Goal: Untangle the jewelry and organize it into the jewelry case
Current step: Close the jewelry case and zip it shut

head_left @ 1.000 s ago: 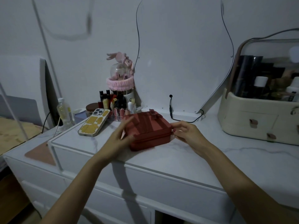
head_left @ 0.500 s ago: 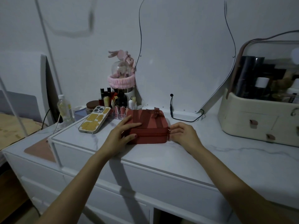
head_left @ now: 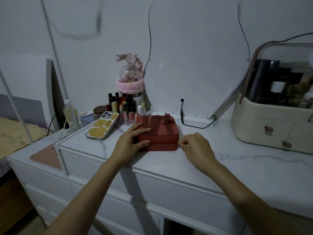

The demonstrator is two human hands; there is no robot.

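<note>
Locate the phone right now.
Head view, left of centre: the phone lies face down on the dresser top, just left of the red jewelry case, in front of the lipsticks.

I count one red jewelry case point(head_left: 159, 133) at frame centre, closed, with one bow point(head_left: 166, 118) on its lid. I count two hands: one left hand point(head_left: 129, 143) and one right hand point(head_left: 194, 146). Left of centre: one phone point(head_left: 102, 128) and one clear bottle point(head_left: 70, 114). At right edge: one cream organizer box point(head_left: 271, 129). Upper centre: one mirror point(head_left: 194, 56) and one pink headband point(head_left: 129, 85). The small cosmetics cluster is too crowded to count.
</note>
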